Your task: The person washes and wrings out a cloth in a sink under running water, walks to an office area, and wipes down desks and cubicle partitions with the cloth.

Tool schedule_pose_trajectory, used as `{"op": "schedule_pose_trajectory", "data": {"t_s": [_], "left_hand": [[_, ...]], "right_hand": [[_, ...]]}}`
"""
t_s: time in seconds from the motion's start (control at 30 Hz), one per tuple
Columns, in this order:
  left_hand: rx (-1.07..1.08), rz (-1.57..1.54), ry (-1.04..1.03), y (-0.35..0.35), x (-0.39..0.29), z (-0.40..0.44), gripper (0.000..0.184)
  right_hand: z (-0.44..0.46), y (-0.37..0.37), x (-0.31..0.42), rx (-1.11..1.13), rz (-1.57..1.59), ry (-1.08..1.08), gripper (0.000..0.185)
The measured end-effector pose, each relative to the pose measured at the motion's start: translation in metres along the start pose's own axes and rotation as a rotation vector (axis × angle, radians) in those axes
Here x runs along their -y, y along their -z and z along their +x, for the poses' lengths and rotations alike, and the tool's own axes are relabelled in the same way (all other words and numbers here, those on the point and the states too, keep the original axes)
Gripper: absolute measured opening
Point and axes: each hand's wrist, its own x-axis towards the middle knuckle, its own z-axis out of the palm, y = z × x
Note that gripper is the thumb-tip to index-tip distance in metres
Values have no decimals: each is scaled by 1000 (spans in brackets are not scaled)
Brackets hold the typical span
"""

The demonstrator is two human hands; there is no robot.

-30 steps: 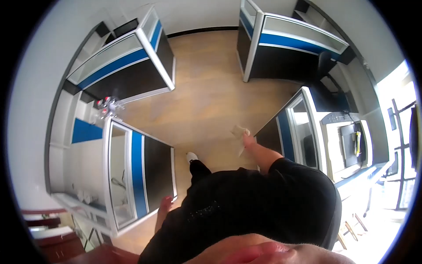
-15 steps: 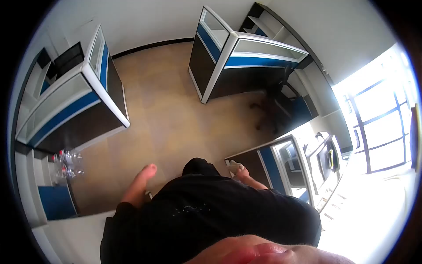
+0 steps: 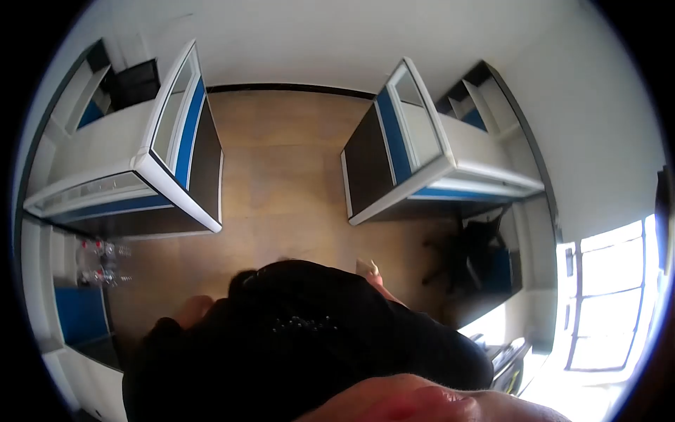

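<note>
My right hand (image 3: 375, 276) is in front of my body at the right, with its fingers closed on a small pale tan thing (image 3: 363, 267), whose kind I cannot make out. Low on the left, my left hand (image 3: 195, 309) is blurred and partly covered by the black shirt (image 3: 309, 352); its fingers do not show clearly. It appears to touch nothing. Below both hands lies the tan floor (image 3: 281, 190).
Cubicle partitions with blue bands stand at left (image 3: 190, 133) and right (image 3: 394, 133), with a floor passage between them. A black office chair (image 3: 478, 246) is at the right. Several clear bottles (image 3: 105, 260) stand by the left shelf. A bright window (image 3: 608, 295) is far right.
My view has turned right and moved forward, past the near right partition. My left hand has dropped back toward my side. The pale thing stays in my right hand.
</note>
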Motion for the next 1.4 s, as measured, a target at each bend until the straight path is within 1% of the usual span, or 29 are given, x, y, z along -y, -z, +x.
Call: {"op": "schedule_pose_trajectory", "data": {"t_s": [0.03, 0.1, 0.17, 0.2, 0.23, 0.27, 0.33, 0.4, 0.47, 0.5, 0.53, 0.6, 0.63, 0.67, 0.73, 0.8, 0.83, 0.87, 0.9, 0.93, 0.97, 1.0, 1.03, 1.07, 1.1, 1.2, 1.27, 1.33, 1.4], "left_hand": [[172, 151, -18, 21, -6, 3, 24], [-80, 72, -21, -26, 95, 17, 27], [-342, 38, -20, -78, 187, 37, 29], [-91, 358, 27, -95, 229, 63, 32], [201, 298, 366, -98, 238, 95, 34], [298, 210, 542, -92, 242, 123, 35], [185, -46, 665, -65, 257, 200, 38], [34, -324, 719, -23, 275, 301, 41], [-194, -768, 761, 42, 288, 414, 44], [-331, -1048, 742, 81, 295, 472, 46], [-431, -1208, 651, 121, 305, 535, 48], [-545, -590, 158, 239, 296, 643, 42], [-625, -326, 163, 327, 202, 637, 39], [-597, -282, 127, 365, 171, 657, 39], [-640, -258, -7, 436, 143, 698, 35], [-496, -576, -22, 448, 185, 763, 31], [-341, -676, -112, 450, 207, 782, 30], [-239, -784, 126, 461, 180, 772, 26], [-185, -687, 164, 457, 191, 773, 25], [-153, -935, 42, 423, 250, 793, 26], [-165, -535, 125, 408, 294, 789, 23], [-151, -139, 212, 413, 284, 779, 29], [9, -67, 377, 416, 297, 765, 30], [119, -111, 495, 426, 288, 763, 30], [151, -147, 533, 445, 271, 771, 31], [134, -233, 520, 496, 242, 831, 32], [101, -280, 484, 531, 218, 887, 32], [77, -318, 447, 567, 195, 938, 33], [90, -339, 416, 594, 176, 988, 34]], "right_hand": [[39, 11, 38, 83, 92, -33, 42], [54, 42, 155, -11, 324, -99, 50], [86, 65, 244, 98, 423, -82, 59], [109, 65, 278, 58, 357, -65, 60], [132, 64, 312, 18, 289, -51, 62], [157, 63, 344, -23, 221, -40, 63], [197, 49, 399, -40, 356, -105, 63], [204, 42, 459, -187, 406, -61, 56], [213, 31, 497, -363, 554, -3, 55], [214, 34, 512, -335, 651, -10, 51], [210, 39, 532, -334, 648, -13, 51], [214, 53, 581, -359, 738, -58, 51], [252, 49, 570, -329, 779, -56, 49], [271, 49, 570, -354, 827, -87, 49], [295, 46, 577, -280, 785, -68, 48], [301, 56, 594, -254, 619, -207, 50], [321, 57, 596, -259, 441, -210, 51], [344, 54, 591, -255, 263, -220, 53], [364, 53, 587, -229, 209, -231, 53], [386, 52, 589, -197, 152, -234, 54], [409, 53, 595, -183, 209, -265, 54], [434, 58, 595, -156, 128, -214, 56], [443, 54, 590, -108, 37, -175, 59], [455, 57, 590, -73, -64, -114, 62], [469, 66, 600, -69, -39, -125, 62], [505, 83, 654, -71, -82, -106, 62], [548, 99, 696, -79, 26, -186, 63], [598, 118, 724, -94, 50, -68, 65], [617, 152, 781, -164, 157, -140, 61]]}}
